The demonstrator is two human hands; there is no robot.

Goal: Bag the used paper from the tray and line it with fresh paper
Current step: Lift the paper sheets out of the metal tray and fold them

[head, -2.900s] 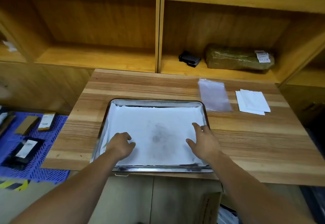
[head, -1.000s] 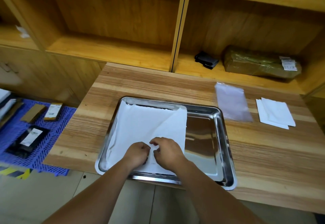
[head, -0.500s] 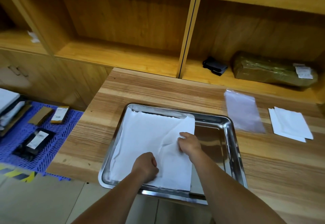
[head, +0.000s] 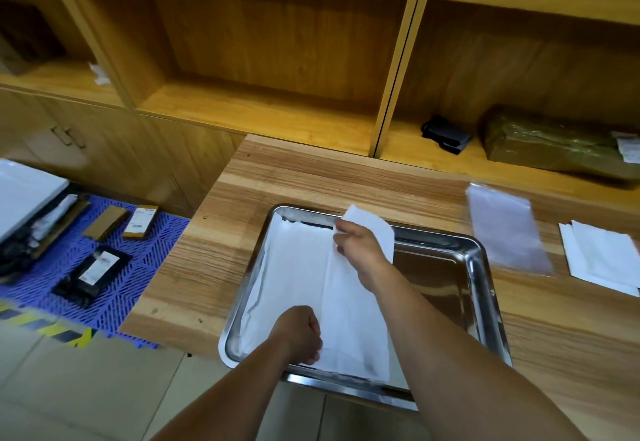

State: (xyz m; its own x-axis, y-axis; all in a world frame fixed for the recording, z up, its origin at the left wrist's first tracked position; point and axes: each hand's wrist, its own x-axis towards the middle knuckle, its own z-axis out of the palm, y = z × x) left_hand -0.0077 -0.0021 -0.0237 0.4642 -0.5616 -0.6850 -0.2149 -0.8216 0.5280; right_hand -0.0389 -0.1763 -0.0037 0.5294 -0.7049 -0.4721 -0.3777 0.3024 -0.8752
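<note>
White used paper lies half-folded in the tray; left hand pins its near edge, right hand pinches the far corner. Bag and fresh paper wait untouched on the surface: bagging and relining remain.

Setting: storeroom or packing area, workshop-like; exact trade cannot be told.
Shelving: open wooden shelf unit along the back wall, deep compartments, mostly bare.
Stored goods: film-wrapped brown parcel with a white label in the right compartment; small black item beside it.
Work surface: wood-grain table set against the shelving.
Packing supplies: clear plastic bag and stack of white sheets lying flat on the table, side by side.
Floor: pale tiles; blue plastic grid mat carrying small labelled boxes and a black labelled pouch.
Floor marking: yellow-black hazard tape at the mat's near edge.
</note>
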